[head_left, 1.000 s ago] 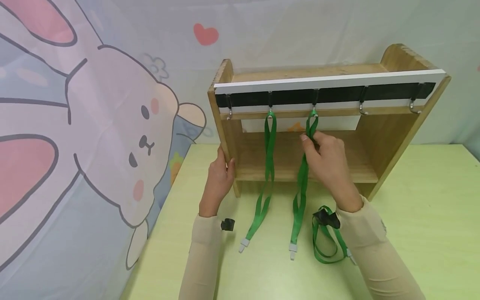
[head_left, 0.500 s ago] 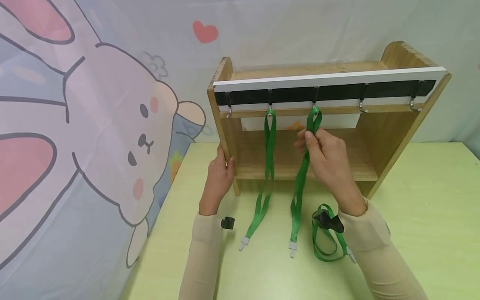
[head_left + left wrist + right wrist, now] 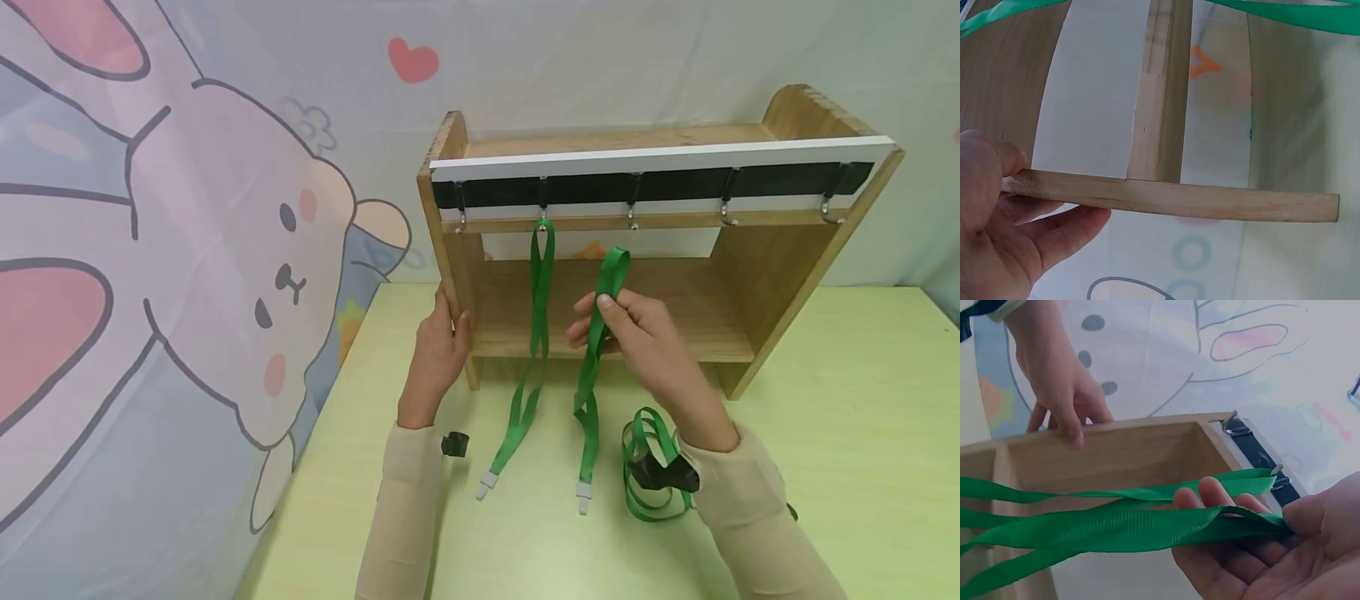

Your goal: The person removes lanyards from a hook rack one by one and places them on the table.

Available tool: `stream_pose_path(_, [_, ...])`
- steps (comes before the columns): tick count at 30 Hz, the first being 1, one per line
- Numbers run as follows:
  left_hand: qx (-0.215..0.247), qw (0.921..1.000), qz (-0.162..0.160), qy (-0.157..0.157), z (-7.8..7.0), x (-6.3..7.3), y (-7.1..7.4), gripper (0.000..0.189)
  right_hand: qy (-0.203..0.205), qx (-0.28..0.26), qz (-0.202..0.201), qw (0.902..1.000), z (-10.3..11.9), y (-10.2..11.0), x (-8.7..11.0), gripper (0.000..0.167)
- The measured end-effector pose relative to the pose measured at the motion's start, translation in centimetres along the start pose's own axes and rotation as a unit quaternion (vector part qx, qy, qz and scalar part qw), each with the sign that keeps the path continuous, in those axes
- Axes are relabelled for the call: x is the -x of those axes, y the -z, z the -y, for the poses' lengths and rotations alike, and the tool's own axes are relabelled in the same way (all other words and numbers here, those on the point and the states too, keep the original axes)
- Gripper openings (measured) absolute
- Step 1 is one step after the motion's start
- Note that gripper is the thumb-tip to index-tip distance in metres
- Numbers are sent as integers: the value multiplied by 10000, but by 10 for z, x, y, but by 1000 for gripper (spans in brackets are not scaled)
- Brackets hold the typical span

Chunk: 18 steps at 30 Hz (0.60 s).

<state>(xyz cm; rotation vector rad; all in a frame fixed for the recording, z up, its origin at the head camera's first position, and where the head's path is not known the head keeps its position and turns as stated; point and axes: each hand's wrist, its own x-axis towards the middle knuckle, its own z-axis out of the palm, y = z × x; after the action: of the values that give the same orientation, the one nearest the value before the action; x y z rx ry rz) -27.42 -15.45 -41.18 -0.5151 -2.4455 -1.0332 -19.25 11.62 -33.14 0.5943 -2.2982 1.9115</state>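
Note:
My right hand [image 3: 641,333] pinches a green lanyard [image 3: 588,367] near its upper loop, below and apart from the middle hook [image 3: 632,218]. Its grey clip [image 3: 583,492] hangs down by the table. In the right wrist view the green strap [image 3: 1122,528] runs across the fingers, with the thumb on it. At the left, my left hand [image 3: 437,354] grips the side panel of the wooden shelf [image 3: 447,250]; the left wrist view has the thumb and fingers around that panel edge [image 3: 1179,199]. Another green lanyard [image 3: 540,300] hangs from the second hook from the left.
A coiled green lanyard [image 3: 645,500] lies on the light green table [image 3: 862,433], partly hidden by the right wrist's black strap. Several metal hooks line a black strip [image 3: 682,183] across the shelf's front. A cloth with a cartoon rabbit [image 3: 247,250] hangs behind and left.
The right hand has taken the lanyard's loop off the middle hook and moved it down and slightly left. The left hand keeps its grip on the shelf.

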Motion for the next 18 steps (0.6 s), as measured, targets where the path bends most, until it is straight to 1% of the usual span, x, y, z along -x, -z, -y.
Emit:
stream_pose_path(2, [-4, 10000, -9, -12, 0, 0, 1, 54, -92, -195, 142, 9997, -3, -1, 2, 35])
stream_pose_path(6, [-6, 10000, 3, 46, 0, 0, 1, 54, -272, -410, 359, 9981, -11, -3, 8, 36])
stream_pose_path(9, [-5, 10000, 16, 91, 0, 0, 1, 54, -378, -438, 454, 9973, -17, -6, 13, 35])
stream_pose_path(12, [-25, 10000, 16, 72, 0, 0, 1, 54, -453, -432, 533, 9966, -23, -8, 17, 35])
stream_pose_path(18, [3, 10000, -33, -17, 1, -1, -1, 53, -823, -552, 713, 9925, -35, -13, 27, 35])
